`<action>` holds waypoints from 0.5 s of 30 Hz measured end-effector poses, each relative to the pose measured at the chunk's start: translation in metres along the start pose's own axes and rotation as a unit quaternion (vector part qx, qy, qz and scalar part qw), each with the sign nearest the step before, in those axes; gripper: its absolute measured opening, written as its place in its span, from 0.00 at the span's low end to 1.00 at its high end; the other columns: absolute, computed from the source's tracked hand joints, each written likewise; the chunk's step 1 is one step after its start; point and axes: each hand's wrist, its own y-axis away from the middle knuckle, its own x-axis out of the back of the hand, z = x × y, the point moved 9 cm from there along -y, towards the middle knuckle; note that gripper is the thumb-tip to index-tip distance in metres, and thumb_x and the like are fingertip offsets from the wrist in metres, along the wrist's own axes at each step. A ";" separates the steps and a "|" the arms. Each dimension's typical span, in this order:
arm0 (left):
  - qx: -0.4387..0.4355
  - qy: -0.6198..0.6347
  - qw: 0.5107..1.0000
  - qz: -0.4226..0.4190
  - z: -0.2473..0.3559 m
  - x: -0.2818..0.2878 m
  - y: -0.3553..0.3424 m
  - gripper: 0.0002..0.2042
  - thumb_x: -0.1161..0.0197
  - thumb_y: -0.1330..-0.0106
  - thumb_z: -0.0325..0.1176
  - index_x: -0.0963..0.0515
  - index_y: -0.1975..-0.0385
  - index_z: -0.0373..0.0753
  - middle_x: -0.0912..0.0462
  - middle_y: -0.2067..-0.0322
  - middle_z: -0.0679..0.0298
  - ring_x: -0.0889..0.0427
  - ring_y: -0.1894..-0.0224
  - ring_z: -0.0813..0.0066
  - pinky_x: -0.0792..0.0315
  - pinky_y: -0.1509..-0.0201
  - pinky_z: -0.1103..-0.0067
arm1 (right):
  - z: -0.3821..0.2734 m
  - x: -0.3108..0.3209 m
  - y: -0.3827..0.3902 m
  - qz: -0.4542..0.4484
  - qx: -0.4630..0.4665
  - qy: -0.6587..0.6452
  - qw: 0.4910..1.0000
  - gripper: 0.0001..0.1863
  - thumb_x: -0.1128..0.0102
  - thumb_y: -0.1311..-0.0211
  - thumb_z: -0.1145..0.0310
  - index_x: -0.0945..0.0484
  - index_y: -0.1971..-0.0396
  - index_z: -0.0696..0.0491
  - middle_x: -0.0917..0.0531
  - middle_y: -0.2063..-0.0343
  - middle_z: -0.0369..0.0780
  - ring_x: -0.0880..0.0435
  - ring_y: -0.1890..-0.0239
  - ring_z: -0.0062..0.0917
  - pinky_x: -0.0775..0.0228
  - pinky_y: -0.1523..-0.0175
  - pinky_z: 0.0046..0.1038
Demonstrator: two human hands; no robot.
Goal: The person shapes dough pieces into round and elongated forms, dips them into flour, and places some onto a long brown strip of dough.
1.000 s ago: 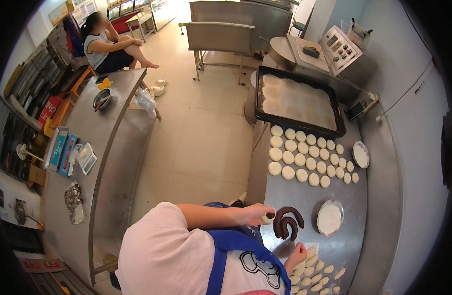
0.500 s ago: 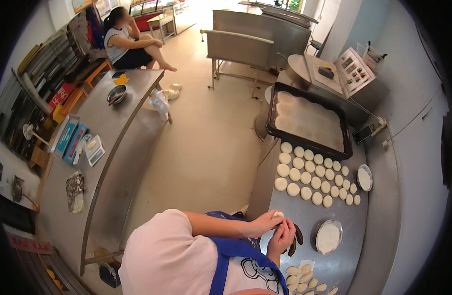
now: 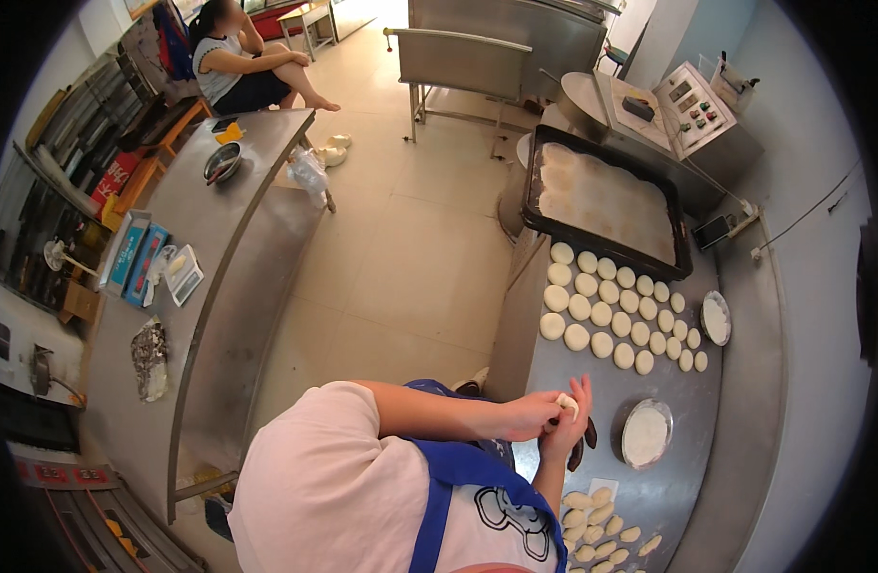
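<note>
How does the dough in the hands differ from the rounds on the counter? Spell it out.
The dough piece is between the left hand and the right hand; the dough rounds lie on the counter. The dough piece is partly hidden by the hands; the dough rounds show their tops. The dough piece is single; the dough rounds sit in rows. Both are pale.

Left hand (image 3: 530, 418): fingers bent around a pale dough piece (image 3: 569, 406)
Right hand (image 3: 560, 441): against the same piece, fingers stretched out
Dark filling (image 3: 591, 435): on the desk (image 3: 692, 401), partly hidden behind the right hand
Flour (image 3: 646, 433): white, in a round bowl
Round dough pieces (image 3: 602, 315): in rows beside a black tray (image 3: 639, 255)
Oval dough pieces (image 3: 600, 514): loosely spread near the right forearm
</note>
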 end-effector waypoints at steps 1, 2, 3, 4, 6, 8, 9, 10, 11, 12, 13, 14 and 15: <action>-0.004 -0.014 1.000 0.025 0.000 0.004 0.002 0.13 0.52 0.31 0.24 0.30 0.48 0.39 0.27 0.52 0.65 0.28 0.47 0.75 0.32 0.44 0.74 | -0.009 -0.003 -0.002 0.014 0.015 0.008 1.000 0.21 0.61 0.32 0.63 0.18 0.64 0.60 0.21 0.46 0.51 0.30 0.37 0.46 0.42 0.33 0.44; -0.010 -0.026 0.998 0.052 0.001 0.008 0.004 0.13 0.51 0.31 0.24 0.30 0.48 0.39 0.27 0.52 0.65 0.28 0.47 0.76 0.32 0.45 0.75 | -0.017 -0.008 -0.002 0.004 0.061 0.066 0.996 0.21 0.60 0.33 0.62 0.19 0.65 0.60 0.19 0.48 0.50 0.28 0.39 0.46 0.40 0.34 0.44; -0.013 -0.037 0.997 0.068 0.001 0.009 0.006 0.13 0.51 0.31 0.24 0.30 0.48 0.40 0.27 0.52 0.66 0.28 0.47 0.76 0.32 0.44 0.76 | -0.025 -0.012 0.001 -0.006 0.106 0.124 0.987 0.20 0.59 0.33 0.62 0.19 0.66 0.60 0.18 0.51 0.50 0.26 0.40 0.46 0.39 0.35 0.45; -0.015 -0.048 0.995 0.086 0.002 0.011 0.010 0.14 0.51 0.31 0.24 0.30 0.48 0.40 0.27 0.51 0.66 0.29 0.47 0.77 0.32 0.44 0.76 | -0.018 -0.012 0.004 -0.010 0.094 0.093 0.991 0.19 0.59 0.34 0.63 0.19 0.67 0.60 0.17 0.54 0.50 0.25 0.43 0.46 0.37 0.37 0.44; -0.018 -0.038 0.997 0.065 0.004 0.007 0.014 0.14 0.51 0.31 0.25 0.30 0.47 0.41 0.27 0.51 0.67 0.29 0.47 0.79 0.33 0.43 0.77 | 0.009 -0.011 0.006 -0.016 0.069 0.028 0.997 0.18 0.58 0.35 0.63 0.20 0.69 0.60 0.16 0.60 0.50 0.21 0.48 0.46 0.32 0.41 0.43; -0.027 0.009 0.999 -0.015 0.009 -0.006 0.016 0.13 0.50 0.29 0.26 0.30 0.46 0.41 0.27 0.51 0.68 0.29 0.48 0.81 0.33 0.43 0.78 | 0.051 -0.002 0.012 0.061 -0.148 -0.101 0.982 0.14 0.57 0.38 0.69 0.22 0.70 0.61 0.16 0.64 0.47 0.19 0.56 0.35 0.26 0.52 0.35; -0.032 -0.017 0.999 0.008 0.009 -0.002 0.019 0.12 0.51 0.27 0.29 0.30 0.47 0.41 0.27 0.52 0.69 0.29 0.49 0.81 0.33 0.43 0.78 | 0.047 0.003 0.016 0.119 -0.156 -0.147 0.969 0.16 0.58 0.35 0.67 0.22 0.66 0.61 0.17 0.64 0.44 0.19 0.58 0.32 0.26 0.52 0.33; -0.038 -0.042 0.998 0.031 0.009 0.004 0.024 0.11 0.52 0.26 0.31 0.30 0.47 0.41 0.26 0.53 0.69 0.28 0.50 0.81 0.32 0.44 0.78 | 0.042 0.005 0.022 0.177 -0.163 -0.192 0.951 0.17 0.58 0.32 0.65 0.22 0.63 0.62 0.18 0.64 0.41 0.20 0.60 0.29 0.26 0.52 0.30; -0.040 -0.071 0.995 0.051 0.007 0.006 0.024 0.11 0.52 0.24 0.34 0.30 0.47 0.41 0.26 0.54 0.69 0.28 0.51 0.81 0.32 0.45 0.79 | 0.021 -0.004 0.023 0.179 -0.134 -0.152 0.963 0.18 0.58 0.32 0.65 0.22 0.61 0.62 0.18 0.62 0.41 0.20 0.59 0.28 0.26 0.52 0.30; -0.046 -0.101 0.991 0.076 0.005 0.011 0.023 0.11 0.53 0.23 0.37 0.30 0.47 0.41 0.25 0.55 0.69 0.27 0.52 0.82 0.32 0.46 0.79 | 0.001 -0.018 0.026 0.178 -0.106 -0.116 0.971 0.18 0.58 0.32 0.65 0.22 0.58 0.61 0.18 0.61 0.42 0.20 0.59 0.28 0.26 0.52 0.29; -0.072 -0.118 0.985 0.104 0.004 0.032 0.012 0.11 0.54 0.23 0.37 0.28 0.49 0.42 0.24 0.58 0.70 0.25 0.55 0.80 0.30 0.50 0.79 | -0.015 -0.025 0.026 0.177 -0.078 -0.078 0.978 0.18 0.58 0.32 0.65 0.22 0.56 0.61 0.18 0.59 0.42 0.20 0.58 0.27 0.26 0.52 0.29; -0.078 -0.087 0.990 0.085 0.006 0.029 0.013 0.11 0.54 0.23 0.37 0.28 0.50 0.42 0.23 0.59 0.69 0.24 0.56 0.80 0.29 0.51 0.79 | -0.017 -0.028 0.019 0.110 -0.069 -0.071 0.989 0.19 0.58 0.32 0.64 0.22 0.55 0.61 0.18 0.58 0.42 0.20 0.57 0.28 0.27 0.50 0.29; -0.076 -0.056 0.993 0.064 0.015 0.027 0.017 0.10 0.54 0.23 0.37 0.28 0.50 0.42 0.23 0.59 0.69 0.24 0.56 0.79 0.29 0.52 0.78 | -0.014 -0.023 0.016 0.050 -0.065 -0.062 0.995 0.19 0.57 0.31 0.64 0.23 0.53 0.61 0.18 0.56 0.43 0.20 0.55 0.28 0.28 0.48 0.29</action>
